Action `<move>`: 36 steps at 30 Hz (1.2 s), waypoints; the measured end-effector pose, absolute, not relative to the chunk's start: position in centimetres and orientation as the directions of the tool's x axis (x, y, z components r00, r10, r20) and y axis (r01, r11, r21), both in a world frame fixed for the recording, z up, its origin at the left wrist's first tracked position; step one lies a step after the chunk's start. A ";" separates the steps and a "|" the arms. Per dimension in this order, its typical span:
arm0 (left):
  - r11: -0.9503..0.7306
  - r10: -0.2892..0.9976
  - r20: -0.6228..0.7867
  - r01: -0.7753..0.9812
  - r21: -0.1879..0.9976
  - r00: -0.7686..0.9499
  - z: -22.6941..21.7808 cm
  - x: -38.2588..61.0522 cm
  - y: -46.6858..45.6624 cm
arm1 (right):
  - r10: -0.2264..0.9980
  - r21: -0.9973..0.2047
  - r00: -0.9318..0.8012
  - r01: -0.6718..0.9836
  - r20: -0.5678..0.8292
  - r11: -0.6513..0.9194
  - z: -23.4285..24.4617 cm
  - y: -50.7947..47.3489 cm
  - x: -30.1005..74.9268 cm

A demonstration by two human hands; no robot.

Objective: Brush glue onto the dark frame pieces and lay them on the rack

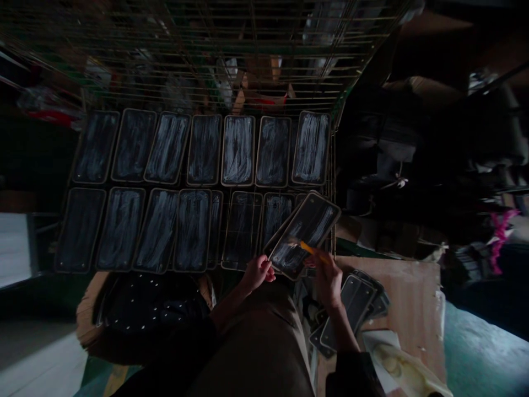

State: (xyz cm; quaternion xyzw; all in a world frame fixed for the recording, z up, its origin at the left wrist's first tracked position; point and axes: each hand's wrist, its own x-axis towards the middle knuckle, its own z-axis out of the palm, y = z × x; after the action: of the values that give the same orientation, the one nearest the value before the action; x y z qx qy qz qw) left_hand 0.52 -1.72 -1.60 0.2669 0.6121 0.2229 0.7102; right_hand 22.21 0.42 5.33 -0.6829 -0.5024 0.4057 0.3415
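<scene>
In the head view, the left hand (260, 270) is closed and seems to pinch the near-left corner of a dark rectangular panel with a pale rim (311, 222). The right hand (328, 281) is wrapped around a small paintbrush with orange handle (308, 247), and its bristles meet the panel's streaked face. The panel lies slanted, just beyond both hands. I judge that the step is brushing on a whitish coat; a further stroke would call for a firm left hold and a light right wrist. Ahead of the hands, two close rows of dark, white-streaked panels (204, 149) leave little room. The panel's far corner comes near the rack's right edge. Beside the right forearm, stacked dark panels (351, 298) on the pale-brown wooden desk (415, 284) limit movement.
</scene>
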 end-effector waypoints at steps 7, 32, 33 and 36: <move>0.758 0.644 -0.749 0.005 0.652 0.155 -1.2 0.7 -1.5 | 0.929 -0.864 0.362 0.438 -0.083 -0.248 7.4 4.3 23.1; 0.759 0.645 -0.759 0.043 0.650 0.088 -1.8 1.2 -1.6 | 0.875 -0.962 0.484 0.251 0.029 -0.107 4.3 11.2 23.8; 0.759 0.646 -0.759 0.043 0.650 0.084 -1.7 1.3 -1.6 | 0.863 -0.963 0.505 0.249 0.036 -0.106 4.0 11.6 24.0; 0.764 0.641 -0.764 0.039 0.644 0.078 -1.4 1.3 -1.5 | 0.843 -0.958 0.534 0.270 0.068 -0.094 3.7 12.7 24.9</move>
State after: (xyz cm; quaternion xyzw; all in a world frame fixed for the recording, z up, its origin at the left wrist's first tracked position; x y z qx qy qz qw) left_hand 1.34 -1.53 -1.36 0.2644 0.6426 0.2197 0.6847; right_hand 24.89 12.70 3.73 -0.6902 -0.4032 0.2657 0.5389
